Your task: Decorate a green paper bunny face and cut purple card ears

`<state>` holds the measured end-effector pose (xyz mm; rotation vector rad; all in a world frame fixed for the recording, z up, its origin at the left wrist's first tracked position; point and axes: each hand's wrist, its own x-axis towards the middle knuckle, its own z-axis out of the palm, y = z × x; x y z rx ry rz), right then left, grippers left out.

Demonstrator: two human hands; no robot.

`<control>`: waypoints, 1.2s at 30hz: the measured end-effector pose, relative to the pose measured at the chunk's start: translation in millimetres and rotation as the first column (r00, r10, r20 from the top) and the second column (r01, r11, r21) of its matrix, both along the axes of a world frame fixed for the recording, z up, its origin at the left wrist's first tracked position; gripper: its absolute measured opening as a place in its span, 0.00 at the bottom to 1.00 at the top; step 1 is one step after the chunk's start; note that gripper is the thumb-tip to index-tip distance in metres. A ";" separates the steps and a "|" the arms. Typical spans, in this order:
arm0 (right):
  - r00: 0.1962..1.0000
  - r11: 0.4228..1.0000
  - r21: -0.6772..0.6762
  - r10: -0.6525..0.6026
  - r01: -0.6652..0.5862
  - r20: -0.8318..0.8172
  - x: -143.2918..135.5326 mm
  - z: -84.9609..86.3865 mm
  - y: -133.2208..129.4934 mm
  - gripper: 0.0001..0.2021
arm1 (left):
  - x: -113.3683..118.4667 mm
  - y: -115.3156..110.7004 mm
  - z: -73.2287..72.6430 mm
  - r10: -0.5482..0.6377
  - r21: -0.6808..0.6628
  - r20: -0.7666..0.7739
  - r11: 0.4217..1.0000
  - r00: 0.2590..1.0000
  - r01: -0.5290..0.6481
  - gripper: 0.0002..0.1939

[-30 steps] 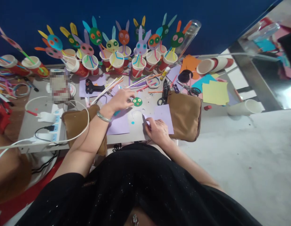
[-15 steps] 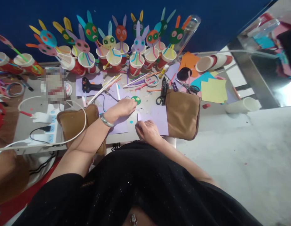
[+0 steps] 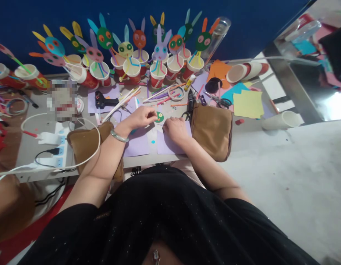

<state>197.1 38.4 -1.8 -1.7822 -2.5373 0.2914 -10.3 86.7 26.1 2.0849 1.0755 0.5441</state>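
Note:
A green paper disc point(image 3: 160, 117) with a round pale eye and a small orange mark lies on the table. My left hand point(image 3: 142, 117), a bangle at its wrist, hovers at the disc's left edge with thumb and forefinger pinched. Whatever sits in that pinch is too small to make out. To the right of the disc, my right hand point(image 3: 176, 129) rests over a purple paper sheet point(image 3: 170, 147), back upward. Its fingers are curled down and close together, and their tips are hidden. A tiny blue paper dot point(image 3: 153, 141) lies between the hands.
Red-and-white paper cups point(image 3: 158, 75) with paper rabbit figures line the back. A black glue gun point(image 3: 105, 100), straws point(image 3: 123, 103), scissors point(image 3: 221, 101) and a black marker point(image 3: 190, 99) lie around. Brown cushions point(image 3: 211, 132) flank the work area. A power strip point(image 3: 62, 143) with cables is at left.
My left hand has drawn back left off the disc, uncovering more of it and an orange mark. My right hand has moved forward, up beside the disc.

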 end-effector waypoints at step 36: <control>0.917 0.909 0.285 0.361 -0.305 -0.170 110.3 9.1 -83.6 0.13 | 43.6 -133.0 30.2 -0.080 0.221 -0.764 0.900 0.641 0.376 0.28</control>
